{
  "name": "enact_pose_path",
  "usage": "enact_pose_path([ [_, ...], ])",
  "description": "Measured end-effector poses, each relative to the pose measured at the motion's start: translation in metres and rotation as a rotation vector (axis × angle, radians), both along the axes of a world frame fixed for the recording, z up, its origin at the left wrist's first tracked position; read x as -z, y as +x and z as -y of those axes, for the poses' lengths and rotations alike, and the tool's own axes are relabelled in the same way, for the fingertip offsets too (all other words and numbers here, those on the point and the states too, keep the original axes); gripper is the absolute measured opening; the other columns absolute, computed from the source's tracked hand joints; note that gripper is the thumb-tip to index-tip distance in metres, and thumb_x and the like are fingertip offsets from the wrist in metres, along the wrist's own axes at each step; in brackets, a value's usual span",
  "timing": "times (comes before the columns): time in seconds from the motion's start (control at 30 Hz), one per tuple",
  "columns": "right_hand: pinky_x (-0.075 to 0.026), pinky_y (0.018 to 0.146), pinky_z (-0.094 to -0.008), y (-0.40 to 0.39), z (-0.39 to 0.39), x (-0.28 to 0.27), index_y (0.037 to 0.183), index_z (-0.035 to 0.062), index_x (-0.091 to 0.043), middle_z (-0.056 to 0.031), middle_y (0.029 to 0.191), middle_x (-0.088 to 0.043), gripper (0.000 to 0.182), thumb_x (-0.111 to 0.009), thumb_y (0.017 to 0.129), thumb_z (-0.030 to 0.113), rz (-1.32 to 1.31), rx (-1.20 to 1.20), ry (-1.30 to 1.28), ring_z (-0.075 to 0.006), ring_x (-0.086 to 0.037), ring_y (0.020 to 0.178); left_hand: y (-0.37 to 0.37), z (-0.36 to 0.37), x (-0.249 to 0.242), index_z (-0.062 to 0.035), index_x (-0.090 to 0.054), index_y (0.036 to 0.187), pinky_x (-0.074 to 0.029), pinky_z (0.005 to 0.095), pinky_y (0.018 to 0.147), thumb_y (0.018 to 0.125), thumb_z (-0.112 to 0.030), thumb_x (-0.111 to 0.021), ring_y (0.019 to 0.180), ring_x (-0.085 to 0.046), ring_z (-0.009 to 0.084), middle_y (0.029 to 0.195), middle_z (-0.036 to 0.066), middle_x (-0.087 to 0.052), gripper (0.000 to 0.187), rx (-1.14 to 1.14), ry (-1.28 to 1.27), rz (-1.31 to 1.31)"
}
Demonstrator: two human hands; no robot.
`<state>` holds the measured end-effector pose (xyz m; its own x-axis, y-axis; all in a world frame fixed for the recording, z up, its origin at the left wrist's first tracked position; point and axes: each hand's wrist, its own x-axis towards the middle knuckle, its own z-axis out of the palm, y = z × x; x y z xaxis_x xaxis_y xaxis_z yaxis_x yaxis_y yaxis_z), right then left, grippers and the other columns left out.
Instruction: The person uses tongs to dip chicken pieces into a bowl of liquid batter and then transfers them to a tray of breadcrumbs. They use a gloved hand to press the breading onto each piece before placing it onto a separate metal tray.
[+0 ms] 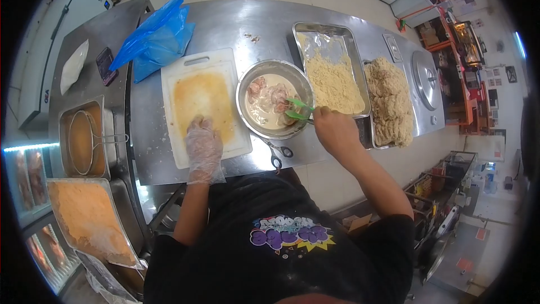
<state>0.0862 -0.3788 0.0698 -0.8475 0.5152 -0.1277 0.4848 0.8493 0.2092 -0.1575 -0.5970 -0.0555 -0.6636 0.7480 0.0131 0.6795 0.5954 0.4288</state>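
Observation:
My right hand (336,129) is bare and closed around green-tipped tongs (297,110). The tongs reach into a round metal bowl (243,114), where pieces of raw meat (275,94) lie in a pale, creamy batter. In a clear plastic glove, my left hand (203,146) rests on a white cutting board (171,107), its fingers laid on the stained surface and nothing seen in them. Scissors (277,153) with dark handles lie just below the bowl, between my two hands.
Right of the bowl stand a metal tray (337,87) of yellowish crumbs and a tray heaped with coated pieces (389,104). A round lid (426,79) lies beyond. Leftward are a blue plastic bag (157,45), a phone (105,66), a strainer (84,141) over a container and an orange-powder tray (90,214).

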Motion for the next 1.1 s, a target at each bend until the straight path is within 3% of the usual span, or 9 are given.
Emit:
enact_pose_path([
  [0.17,-0.061,0.065,-0.0455,-0.008,-0.019,0.017,0.091,0.0035,-0.069,-0.0156,0.088,-0.073,0.013,-0.060,0.092,0.013,0.017,-0.031,-0.070,-0.0331,-0.076,0.077,0.001,0.000,-0.001,0.0037,-0.067,0.127,-0.049,0.0496,0.108,0.086,-0.015,-0.074,0.126,-0.058,0.0425,0.136,0.027,-0.060,0.045,-0.009,0.012,0.002],
  [0.37,-0.056,0.077,-0.0520,0.001,-0.023,-0.054,0.093,0.0051,-0.069,-0.0179,0.087,-0.072,0.019,-0.068,0.093,0.024,-0.105,0.202,-0.310,-0.0396,-0.072,0.085,0.001,0.001,0.001,0.0026,-0.067,0.126,-0.050,0.0490,0.106,0.086,-0.015,-0.074,0.124,-0.059,0.0421,0.135,0.025,-0.061,0.045,-0.010,0.025,-0.028],
  [0.57,-0.054,0.075,-0.0528,0.020,-0.021,-0.062,0.095,0.0063,-0.070,-0.0192,0.088,-0.072,0.021,-0.072,0.092,0.027,-0.166,0.292,-0.375,-0.0412,-0.070,0.085,0.000,-0.002,-0.002,0.0025,-0.067,0.125,-0.050,0.0497,0.104,0.085,-0.014,-0.074,0.123,-0.060,0.0423,0.135,0.025,-0.060,0.044,-0.009,-0.008,-0.018],
  [0.7,-0.054,0.075,-0.0524,0.038,-0.029,-0.085,0.097,0.0069,-0.071,-0.0183,0.088,-0.071,0.021,-0.072,0.091,0.027,-0.228,0.335,-0.375,-0.0411,-0.070,0.085,-0.001,-0.001,0.002,-0.0006,-0.069,0.123,-0.050,0.0500,0.104,0.085,-0.015,-0.074,0.120,-0.061,0.0436,0.134,0.025,-0.062,0.041,-0.008,0.032,-0.034],
  [0.87,-0.054,0.075,-0.0513,0.062,-0.037,-0.118,0.101,0.0076,-0.071,-0.0176,0.090,-0.071,0.022,-0.072,0.090,0.027,-0.259,0.477,-0.148,-0.0411,-0.070,0.086,0.001,-0.002,-0.001,0.0019,-0.068,0.123,-0.051,0.0502,0.103,0.086,-0.015,-0.073,0.121,-0.060,0.0430,0.134,0.025,-0.061,0.041,-0.007,0.030,-0.037],
  [1.0,-0.057,0.078,-0.0509,0.089,-0.046,-0.071,0.105,0.0089,-0.071,-0.0154,0.098,-0.072,0.022,-0.074,0.089,0.024,-0.085,0.553,0.022,-0.0398,-0.072,0.088,0.001,-0.002,0.000,0.0015,-0.069,0.123,-0.051,0.0502,0.103,0.086,-0.015,-0.073,0.121,-0.061,0.0429,0.134,0.024,-0.062,0.041,0.005,0.035,-0.061],
  [1.1,-0.058,0.079,-0.0515,0.104,-0.041,-0.043,0.105,0.0077,-0.070,-0.0158,0.099,-0.073,0.025,-0.076,0.088,0.025,0.088,0.581,-0.057,-0.0396,-0.072,0.090,0.000,-0.002,-0.002,0.0017,-0.069,0.123,-0.051,0.0501,0.102,0.086,-0.016,-0.074,0.121,-0.060,0.0431,0.133,0.024,-0.062,0.041,-0.001,0.024,-0.048],
])
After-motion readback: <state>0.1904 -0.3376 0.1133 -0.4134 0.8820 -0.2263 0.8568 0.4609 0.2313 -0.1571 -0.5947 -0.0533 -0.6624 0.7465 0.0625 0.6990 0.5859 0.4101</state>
